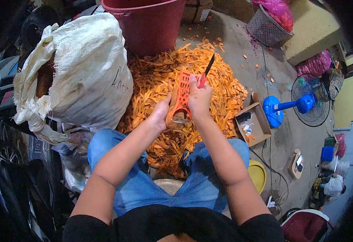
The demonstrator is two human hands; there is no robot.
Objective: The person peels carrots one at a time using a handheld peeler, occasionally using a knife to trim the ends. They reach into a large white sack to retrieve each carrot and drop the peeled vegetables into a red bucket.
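Observation:
My left hand (159, 114) is closed around a thick, brownish-orange root (171, 115) that looks like a large carrot. An orange peeler (183, 86) with a perforated handle lies against it, its wide blade end toward me. My right hand (200, 99) grips the peeler and also a knife (207, 72) with a red handle, its dark blade pointing up and away. Part of the root is hidden behind the peeler. Below both hands spreads a big heap of orange peelings (221, 80), with round slices (238, 88) along its right side.
A white woven sack (91, 68) stands at left, a dark red tub (148, 28) behind the heap. At right are a cardboard box (261, 125), a blue fan (305, 103) and a yellow basin (257, 175). A grey basket (265, 28) stands farther back; a person (333, 186) is at far right.

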